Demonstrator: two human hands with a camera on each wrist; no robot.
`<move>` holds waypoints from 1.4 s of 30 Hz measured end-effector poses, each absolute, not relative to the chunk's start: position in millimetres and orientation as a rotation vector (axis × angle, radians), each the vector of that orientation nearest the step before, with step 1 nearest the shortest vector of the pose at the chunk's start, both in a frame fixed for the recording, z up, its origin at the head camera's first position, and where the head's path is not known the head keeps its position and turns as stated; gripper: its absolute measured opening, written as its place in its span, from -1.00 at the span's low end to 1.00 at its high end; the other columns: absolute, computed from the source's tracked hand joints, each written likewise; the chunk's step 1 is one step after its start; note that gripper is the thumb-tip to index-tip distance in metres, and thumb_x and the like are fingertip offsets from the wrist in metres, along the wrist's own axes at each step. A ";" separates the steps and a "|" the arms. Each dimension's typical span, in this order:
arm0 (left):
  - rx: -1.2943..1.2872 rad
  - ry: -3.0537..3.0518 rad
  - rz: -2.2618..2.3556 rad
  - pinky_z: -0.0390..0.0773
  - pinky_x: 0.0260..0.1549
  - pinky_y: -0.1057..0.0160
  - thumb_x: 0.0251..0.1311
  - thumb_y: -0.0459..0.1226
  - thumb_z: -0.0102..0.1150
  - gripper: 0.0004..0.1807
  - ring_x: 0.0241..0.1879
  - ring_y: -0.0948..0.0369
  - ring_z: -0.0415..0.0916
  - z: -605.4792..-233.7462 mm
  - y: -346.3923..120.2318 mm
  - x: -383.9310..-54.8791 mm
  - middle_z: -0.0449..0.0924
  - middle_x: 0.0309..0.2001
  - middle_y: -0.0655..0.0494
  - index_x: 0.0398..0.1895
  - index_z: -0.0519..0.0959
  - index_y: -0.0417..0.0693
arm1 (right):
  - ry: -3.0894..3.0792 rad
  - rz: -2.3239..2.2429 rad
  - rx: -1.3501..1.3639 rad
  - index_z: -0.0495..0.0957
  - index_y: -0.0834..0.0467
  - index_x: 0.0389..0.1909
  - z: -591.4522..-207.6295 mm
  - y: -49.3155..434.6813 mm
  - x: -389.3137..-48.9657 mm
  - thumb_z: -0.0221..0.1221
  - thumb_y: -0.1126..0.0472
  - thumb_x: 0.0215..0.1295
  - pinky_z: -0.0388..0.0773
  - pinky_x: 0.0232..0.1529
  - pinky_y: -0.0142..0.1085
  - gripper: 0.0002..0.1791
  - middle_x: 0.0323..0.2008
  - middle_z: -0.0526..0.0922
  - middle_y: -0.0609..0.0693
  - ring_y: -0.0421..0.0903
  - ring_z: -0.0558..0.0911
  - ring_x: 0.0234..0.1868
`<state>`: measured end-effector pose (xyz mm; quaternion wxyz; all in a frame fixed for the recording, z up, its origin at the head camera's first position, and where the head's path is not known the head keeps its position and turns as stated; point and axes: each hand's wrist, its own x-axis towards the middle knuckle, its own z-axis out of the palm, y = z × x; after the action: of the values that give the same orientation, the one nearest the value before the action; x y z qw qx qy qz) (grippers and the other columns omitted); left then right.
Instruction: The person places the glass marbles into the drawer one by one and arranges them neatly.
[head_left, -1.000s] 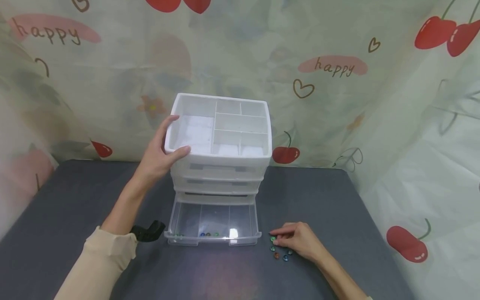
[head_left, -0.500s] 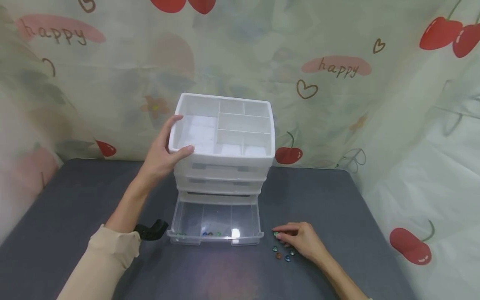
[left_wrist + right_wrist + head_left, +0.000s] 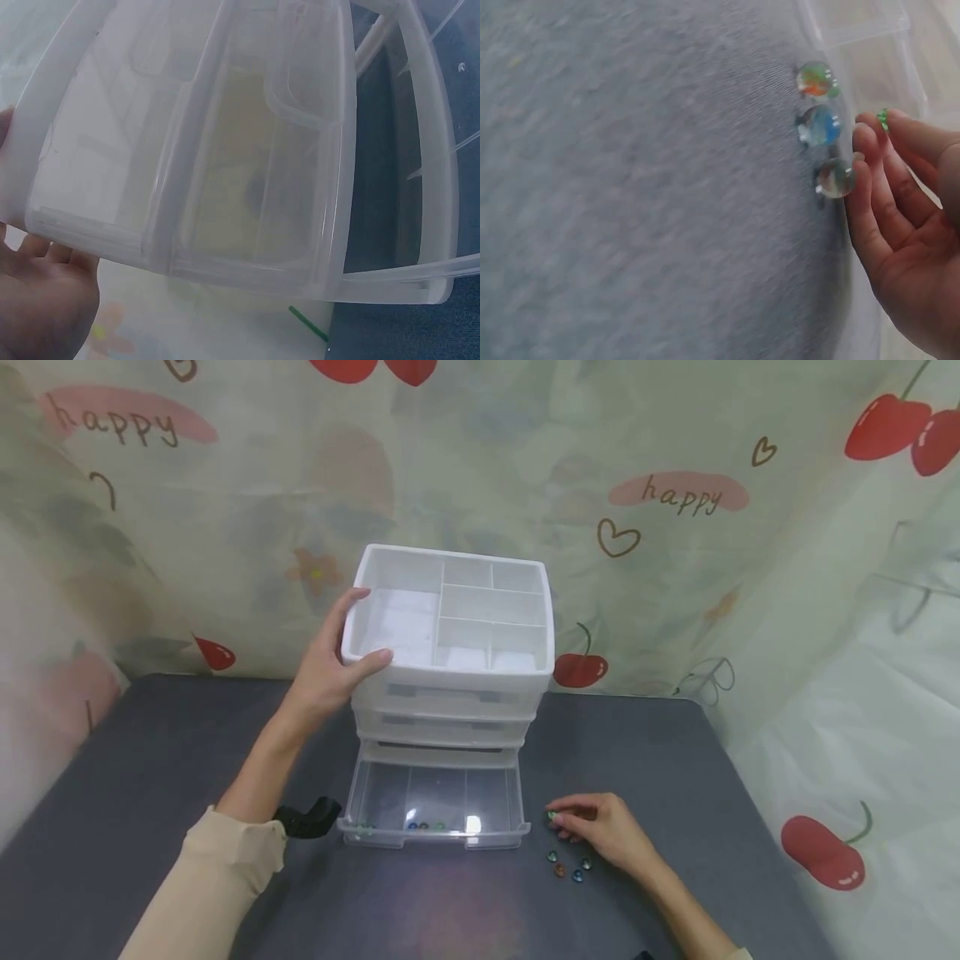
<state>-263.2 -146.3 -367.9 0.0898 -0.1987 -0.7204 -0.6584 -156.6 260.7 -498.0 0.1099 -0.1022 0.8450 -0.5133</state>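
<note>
Head: right fingers have raised green marble.

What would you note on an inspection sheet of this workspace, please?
Surface: dark grey table.
Job's things: white drawer unit, its clear bottom drawer pulled out with several small marbles inside; four loose marbles on the table, right of the drawer in the head view.
Clutter: black piece beside the left sleeve, purpose unclear.
Hands: left hand grips the unit's upper left edge; right hand pinches a green marble.
Cables: nothing seen.
Surroundings: light cherry-printed cloth behind and at both sides.
</note>
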 end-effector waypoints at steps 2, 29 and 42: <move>-0.593 -2.145 -1.949 0.45 -0.09 0.33 0.22 -0.35 0.31 -0.16 0.06 0.07 0.35 -367.8 -146.0 -264.2 0.27 0.31 -0.16 0.51 0.14 0.17 | 2.475 -1.526 -0.302 0.71 0.24 -0.10 -495.1 259.2 -157.9 0.32 0.19 0.29 0.63 -0.33 -0.25 -0.76 -0.33 0.75 0.07 -0.08 0.71 -0.37; -0.570 -2.171 -1.925 0.40 -0.04 0.30 0.22 -0.39 0.29 -0.14 0.09 0.07 0.31 -365.7 -147.8 -261.8 0.23 0.36 -0.10 0.53 0.11 0.13 | 2.405 -1.679 -0.385 0.65 0.29 -0.02 -450.6 220.0 -169.7 0.30 0.18 0.32 0.64 -0.21 -0.18 -0.69 -0.22 0.71 0.10 0.04 0.71 -0.24; -0.579 -2.143 -1.952 0.42 -0.06 0.32 0.22 -0.41 0.27 -0.15 0.08 0.07 0.32 -368.1 -146.4 -263.1 0.25 0.32 -0.12 0.52 0.12 0.12 | 2.367 -1.687 -0.483 0.67 0.23 -0.06 -440.7 196.6 -175.6 0.31 0.23 0.30 0.63 -0.27 -0.17 -0.76 -0.27 0.71 0.15 0.08 0.68 -0.29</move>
<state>-263.1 -146.4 -368.1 0.0925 -0.1951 -0.7219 -0.6575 -175.6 196.6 -440.7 0.0973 -0.1632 0.7996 -0.5697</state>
